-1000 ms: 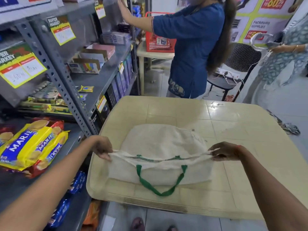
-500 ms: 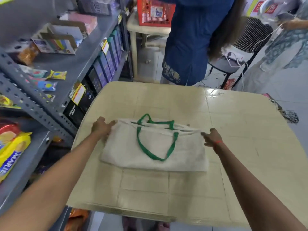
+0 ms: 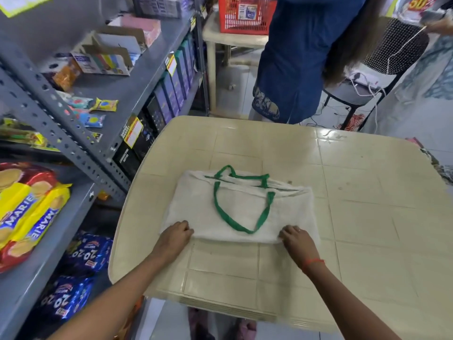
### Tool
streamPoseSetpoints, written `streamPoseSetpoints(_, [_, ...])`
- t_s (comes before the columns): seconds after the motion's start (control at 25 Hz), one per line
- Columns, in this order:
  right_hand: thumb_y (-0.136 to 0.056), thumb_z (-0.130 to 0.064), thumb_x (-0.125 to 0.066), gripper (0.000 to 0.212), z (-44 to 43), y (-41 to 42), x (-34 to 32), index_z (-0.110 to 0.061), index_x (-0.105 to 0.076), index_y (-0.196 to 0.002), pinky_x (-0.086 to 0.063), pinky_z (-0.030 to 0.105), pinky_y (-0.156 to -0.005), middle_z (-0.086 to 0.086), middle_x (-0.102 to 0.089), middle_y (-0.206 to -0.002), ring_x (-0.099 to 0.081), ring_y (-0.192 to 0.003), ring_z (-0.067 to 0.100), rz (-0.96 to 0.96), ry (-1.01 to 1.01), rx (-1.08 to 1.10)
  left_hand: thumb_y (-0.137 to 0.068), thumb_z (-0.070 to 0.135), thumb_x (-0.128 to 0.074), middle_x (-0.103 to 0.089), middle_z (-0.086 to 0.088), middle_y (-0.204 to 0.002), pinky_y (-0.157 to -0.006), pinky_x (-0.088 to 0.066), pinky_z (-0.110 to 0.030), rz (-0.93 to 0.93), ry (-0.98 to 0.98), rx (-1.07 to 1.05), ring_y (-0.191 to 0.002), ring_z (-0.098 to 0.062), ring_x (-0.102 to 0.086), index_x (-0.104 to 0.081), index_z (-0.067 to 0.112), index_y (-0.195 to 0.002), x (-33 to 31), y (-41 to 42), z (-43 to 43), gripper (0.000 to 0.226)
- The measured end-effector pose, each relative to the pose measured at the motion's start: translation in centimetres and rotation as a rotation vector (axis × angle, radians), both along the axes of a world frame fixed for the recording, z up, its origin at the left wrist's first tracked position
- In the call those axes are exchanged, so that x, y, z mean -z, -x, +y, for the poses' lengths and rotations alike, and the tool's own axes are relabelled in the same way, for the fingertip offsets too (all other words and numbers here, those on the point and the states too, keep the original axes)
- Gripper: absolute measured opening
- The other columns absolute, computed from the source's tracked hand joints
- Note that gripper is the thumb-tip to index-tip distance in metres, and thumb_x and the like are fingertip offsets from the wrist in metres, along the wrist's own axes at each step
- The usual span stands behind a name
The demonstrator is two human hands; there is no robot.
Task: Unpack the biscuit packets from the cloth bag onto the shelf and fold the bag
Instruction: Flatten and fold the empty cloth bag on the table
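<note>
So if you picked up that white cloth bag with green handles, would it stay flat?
Probably not. The white cloth bag with green handles lies limp in soft folds, so it would likely droop. It looks empty, so probably light.

bag (image 3: 241, 207) on table (image 3: 367, 217) | shelf (image 3: 61, 229) left of table | packets (image 3: 27, 209) on shelf

A: The left hand (image 3: 177, 235) and right hand (image 3: 293, 238) hide their fingertips under the cloth bag's (image 3: 241, 212) near edge.

B: The Marie packets (image 3: 27, 212) run past the left border; the shelf (image 3: 44, 266) labels are blurred.
</note>
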State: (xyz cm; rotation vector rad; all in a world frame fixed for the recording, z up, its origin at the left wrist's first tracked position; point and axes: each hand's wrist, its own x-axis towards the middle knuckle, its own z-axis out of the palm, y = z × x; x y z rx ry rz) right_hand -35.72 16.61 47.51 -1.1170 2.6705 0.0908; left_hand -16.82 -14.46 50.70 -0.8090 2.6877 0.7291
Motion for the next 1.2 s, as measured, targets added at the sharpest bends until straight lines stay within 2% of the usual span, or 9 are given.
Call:
streamPoseSetpoints(0.08, [-0.055, -0.006, -0.08, 0.03, -0.4, 0.8, -1.0, -0.013, -0.065, -0.08, -0.056, 0.035, -0.058, 0.008, -0.069, -0.073, -0.065, -0.063, 0.029, 0.045, -0.052, 0.064, -0.088, 0.02, -0.048, -0.044, 0.003, -0.068, -0.058, -0.029, -0.032, -0.076, -0.038, 0.007, -0.075, -0.023, -0.051, -0.037, 0.018, -0.069, -0.2, -0.5, 2.0, 0.021])
streamPoseSetpoints(0.2, [-0.086, -0.009, -0.049, 0.033, -1.6, 3.0, -2.6, -0.01, -0.051, -0.119, -0.047, 0.039, -0.09, 0.012, -0.07, -0.102, -0.064, -0.097, 0.03, 0.099, -0.065, 0.297, -0.085, 0.021, -0.052, -0.046, -0.001, -0.067, -0.064, -0.036, -0.029, -0.141, -0.114, 0.133, -0.087, -0.028, -0.061, -0.055, 0.007, -0.077, -0.7, -1.6, 7.1, 0.016])
streamPoseSetpoints(0.36, [-0.091, -0.009, -0.036, 0.045, -2.3, 5.1, -4.2, -0.011, -0.035, -0.136, -0.026, 0.048, -0.111, 0.015, -0.044, -0.142, -0.033, -0.136, 0.031, 0.11, -0.136, 0.512, -0.084, 0.018, -0.058, -0.068, -0.014, -0.095, -0.078, -0.047, -0.028, -0.204, -0.403, 0.231, -0.101, -0.03, -0.065, -0.068, 0.004, -0.091, -1.5, -0.7, 14.2, 0.019])
streamPoseSetpoints(0.44, [-0.089, -0.006, -0.043, 0.042, -3.5, 3.6, -4.3, -0.008, -0.043, -0.131, -0.03, 0.053, -0.108, 0.021, -0.036, -0.147, -0.032, -0.138, 0.038, 0.144, -0.08, 0.39, -0.087, 0.021, -0.06, -0.068, -0.01, -0.117, -0.093, -0.046, -0.028, -0.159, -0.396, 0.224, -0.111, -0.025, -0.061, -0.066, 0.012, -0.117, -1.5, 0.0, 14.7, 0.033])
streamPoseSetpoints(0.6, [-0.075, -0.026, -0.048, 0.032, -5.4, -5.1, -2.9, -0.006, -0.068, -0.09, -0.059, 0.041, -0.074, 0.021, -0.068, -0.104, -0.067, -0.092, 0.039, -0.038, 0.176, 0.018, -0.088, 0.04, -0.057, -0.063, 0.0, -0.122, -0.097, -0.042, -0.029, 0.01, 0.027, 0.423, -0.116, -0.023, -0.053, -0.065, 0.025, -0.12, -0.4, -0.4, 8.6, 0.037])
streamPoseSetpoints(0.76, [-0.075, -0.062, -0.052, 0.057, -4.9, -12.7, -0.8, -0.012, -0.064, -0.099, -0.056, 0.036, -0.08, 0.015, -0.066, -0.11, -0.064, -0.097, 0.033, -0.207, 0.072, -0.169, -0.057, 0.079, -0.049, -0.07, 0.004, -0.114, -0.08, -0.055, -0.024, -0.094, 0.369, 0.744, -0.099, -0.013, -0.069, -0.07, 0.033, -0.106, 1.2, -2.1, 1.0, 0.071])
streamPoseSetpoints(0.92, [-0.054, -0.086, -0.04, 0.09, -6.4, -16.4, -1.1, -0.015, -0.065, -0.103, -0.056, 0.053, -0.081, 0.019, -0.065, -0.118, -0.063, -0.106, 0.038, -0.23, -0.09, -0.057, -0.045, 0.065, -0.079, -0.069, -0.003, -0.121, -0.071, -0.06, -0.026, -0.251, 0.376, 0.832, -0.096, -0.02, -0.071, -0.069, 0.026, -0.111, 2.4, -1.3, -2.6, 0.077])
streamPoseSetpoints(1.08, [-0.042, -0.053, -0.078, 0.058, -8.2, -17.0, -0.3, -0.016, -0.064, -0.084, -0.058, 0.051, -0.066, 0.019, -0.068, -0.108, -0.067, -0.095, 0.039, -0.3, -0.147, 0.065, -0.035, 0.022, -0.093, -0.073, -0.002, -0.081, -0.043, -0.05, -0.02, -0.089, 0.441, 0.872, -0.06, -0.018, -0.066, -0.074, 0.02, -0.077, 2.1, -0.2, -1.0, 0.046])
streamPoseSetpoints(1.2, [-0.034, -0.032, -0.088, 0.07, -7.2, -15.6, 0.6, -0.009, -0.057, -0.092, -0.059, 0.048, -0.063, 0.021, -0.066, -0.105, -0.068, -0.089, 0.041, -0.291, -0.068, 0.02, -0.026, 0.022, -0.092, -0.063, 0.002, -0.057, -0.039, -0.042, -0.018, -0.029, 0.532, 0.916, -0.046, -0.016, -0.06, -0.065, 0.019, -0.051, 0.6, 0.0, -0.1, 0.037])
